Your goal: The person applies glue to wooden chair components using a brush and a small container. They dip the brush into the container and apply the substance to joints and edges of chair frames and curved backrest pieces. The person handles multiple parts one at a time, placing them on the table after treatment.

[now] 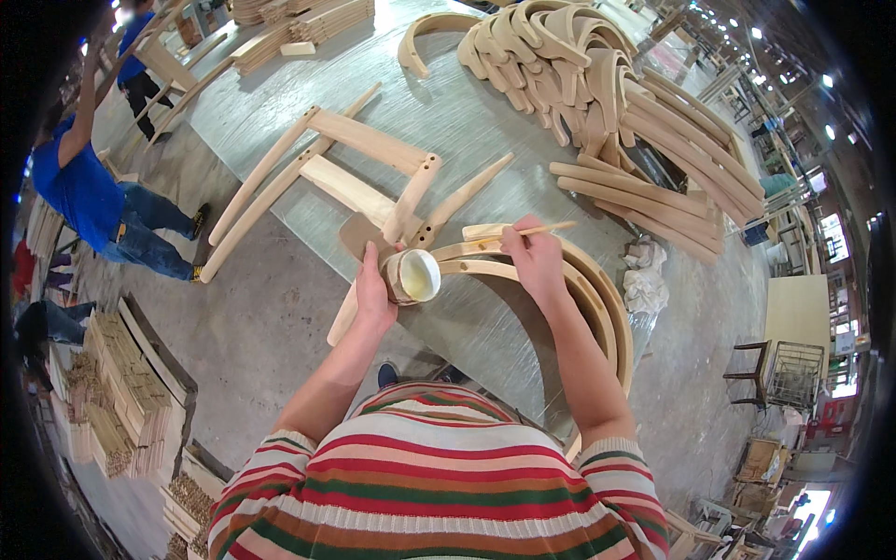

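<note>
My left hand is wrapped round a small cup with a white rim, a brown-stained outside and pale, creamy liquid inside. In my right hand a thin wooden stick is pinched, its tip toward the left; whether that end has bristles is too small to tell. Just beneath the right hand, curved wooden rails with slots in them lie at the near edge of the metal-topped table. Beyond the cup, a partly joined wooden chair frame rests on the table with legs jutting over its left edge.
A large heap of curved wooden parts and long bent rails covers the far right. Crumpled white wrapping lies by the right edge. Stacked boards stand far left. People in blue shirts and lumber piles are left.
</note>
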A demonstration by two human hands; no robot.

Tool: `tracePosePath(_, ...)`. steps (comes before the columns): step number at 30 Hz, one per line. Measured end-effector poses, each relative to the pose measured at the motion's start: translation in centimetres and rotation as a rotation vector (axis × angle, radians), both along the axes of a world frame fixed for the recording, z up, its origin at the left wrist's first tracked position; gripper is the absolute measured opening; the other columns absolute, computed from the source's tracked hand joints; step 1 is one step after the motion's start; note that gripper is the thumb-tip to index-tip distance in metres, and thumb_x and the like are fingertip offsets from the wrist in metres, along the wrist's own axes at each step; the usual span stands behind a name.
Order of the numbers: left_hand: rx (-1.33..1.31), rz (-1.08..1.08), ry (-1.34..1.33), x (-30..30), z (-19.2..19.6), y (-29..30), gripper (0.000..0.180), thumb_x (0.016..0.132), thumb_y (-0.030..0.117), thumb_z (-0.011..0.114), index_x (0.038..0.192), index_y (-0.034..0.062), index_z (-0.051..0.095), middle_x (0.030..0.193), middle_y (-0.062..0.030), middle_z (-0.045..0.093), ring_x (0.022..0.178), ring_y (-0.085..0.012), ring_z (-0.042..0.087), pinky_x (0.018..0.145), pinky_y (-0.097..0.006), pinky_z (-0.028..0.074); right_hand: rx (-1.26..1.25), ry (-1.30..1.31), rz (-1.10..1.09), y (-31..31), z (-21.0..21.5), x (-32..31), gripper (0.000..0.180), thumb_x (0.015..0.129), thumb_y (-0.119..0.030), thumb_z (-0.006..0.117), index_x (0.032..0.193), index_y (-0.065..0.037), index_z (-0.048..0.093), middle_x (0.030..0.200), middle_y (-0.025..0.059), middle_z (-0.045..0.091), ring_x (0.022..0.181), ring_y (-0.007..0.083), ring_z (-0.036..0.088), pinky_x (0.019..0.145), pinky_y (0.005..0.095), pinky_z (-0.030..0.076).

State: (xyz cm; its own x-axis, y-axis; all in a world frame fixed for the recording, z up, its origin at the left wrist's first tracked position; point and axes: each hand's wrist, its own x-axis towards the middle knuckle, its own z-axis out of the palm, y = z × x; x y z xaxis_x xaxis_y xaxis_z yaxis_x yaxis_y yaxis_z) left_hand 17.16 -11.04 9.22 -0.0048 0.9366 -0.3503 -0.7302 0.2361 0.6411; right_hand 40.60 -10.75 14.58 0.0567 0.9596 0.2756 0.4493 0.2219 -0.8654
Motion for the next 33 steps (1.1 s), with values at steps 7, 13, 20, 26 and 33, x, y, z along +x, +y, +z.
tracePosePath(7,0.187,-0.098,0.120,0.3,2.5,-0.1,0.045,0.099,0.038,0.033,0.131,0.0065,0.037,0.109,-0.0140,0.057,0.098,-0.0211,0.057,0.086,-0.036,0.048,0.043,-0.042,0.079,-3.9,3.2,-4.2,0.018,0.089,-0.014,0.058,0.078,0.000,0.054,0.065,0.0068,0.059,0.056,0.0097,0.056,0.055,0.0228,0.047)
tracePosePath(13,0.161,-0.086,0.058,0.0,3.3,-0.1,0.048,0.098,0.039,0.033,0.132,0.0051,0.036,0.110,-0.0151,0.057,0.099,-0.0216,0.057,0.088,-0.036,0.047,-0.266,0.703,-0.004,-4.5,0.1,-4.2,0.014,0.091,-0.016,0.055,0.089,-0.003,0.052,0.074,0.0078,0.061,0.063,0.0128,0.058,0.060,0.0271,0.050)
tracePosePath(20,0.080,-0.047,-0.048,-0.2,1.4,1.1,0.048,0.098,0.039,0.034,0.131,0.0054,0.037,0.109,-0.0150,0.058,0.098,-0.0215,0.058,0.087,-0.036,0.047,-0.320,1.224,-0.041,-5.7,-2.4,-4.0,0.007,0.089,-0.010,0.055,0.093,-0.005,0.054,0.083,0.0080,0.062,0.074,0.0169,0.062,0.067,0.0310,0.054)
tracePosePath(26,0.094,-0.084,-0.046,1.8,1.1,1.7,0.044,0.098,0.038,0.035,0.128,0.0060,0.038,0.108,-0.0140,0.058,0.096,-0.0213,0.059,0.086,-0.036,0.048,-0.470,1.306,-0.204,-5.8,-6.5,-4.0,0.012,0.089,-0.019,0.059,0.086,-0.008,0.055,0.072,0.0044,0.060,0.063,0.0134,0.059,0.059,0.0294,0.052)
tracePosePath(33,-0.010,-0.069,-0.015,2.5,-0.3,1.8,0.045,0.097,0.039,0.036,0.128,0.0061,0.038,0.108,-0.0128,0.058,0.098,-0.0222,0.058,0.086,-0.036,0.049,-0.246,1.066,-0.304,-5.2,-5.3,-1.4,0.020,0.090,-0.022,0.059,0.083,-0.003,0.055,0.072,0.0093,0.063,0.058,0.0150,0.060,0.051,0.0269,0.052)
